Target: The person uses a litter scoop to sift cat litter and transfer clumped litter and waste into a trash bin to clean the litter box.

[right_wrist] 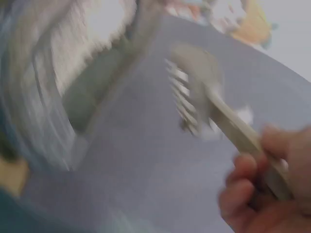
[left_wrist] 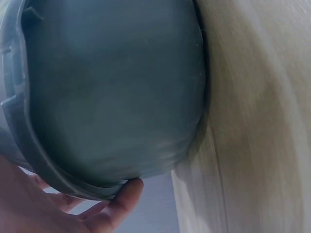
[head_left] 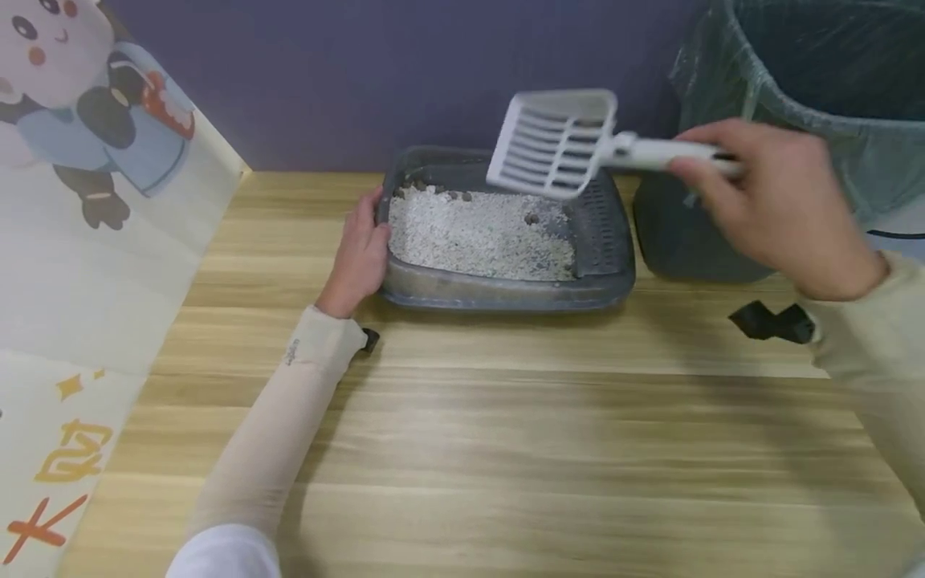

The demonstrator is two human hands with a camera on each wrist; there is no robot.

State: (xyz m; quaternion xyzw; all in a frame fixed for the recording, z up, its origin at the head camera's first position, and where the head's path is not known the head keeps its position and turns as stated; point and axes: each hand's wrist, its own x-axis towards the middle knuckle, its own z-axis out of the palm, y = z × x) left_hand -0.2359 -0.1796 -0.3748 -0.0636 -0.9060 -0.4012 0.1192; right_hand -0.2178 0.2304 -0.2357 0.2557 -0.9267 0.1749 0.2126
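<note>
A dark grey litter box [head_left: 499,293] stands on the wooden surface, with pale grainy litter [head_left: 477,237] across much of its floor. Dark clumps lie along the litter's back left edge, and another sits toward the right. My left hand [head_left: 363,249] grips the box's left rim; in the left wrist view the thumb [left_wrist: 127,196] presses its outer side while fingers reach behind. Above the back right of the box, my right hand [head_left: 784,201] holds a white slotted litter scoop [head_left: 646,152] by its handle. The right wrist view shows the scoop [right_wrist: 233,124] blurred, with fingers wrapped around the handle.
At the right stands a dark grey bin [head_left: 701,233] lined with a clear plastic bag [head_left: 769,100]. A purple-grey wall [head_left: 325,80] rises behind the box. The left wall [head_left: 87,273] is white with cartoon pictures. Wooden planking [head_left: 491,425] spreads in front of the box.
</note>
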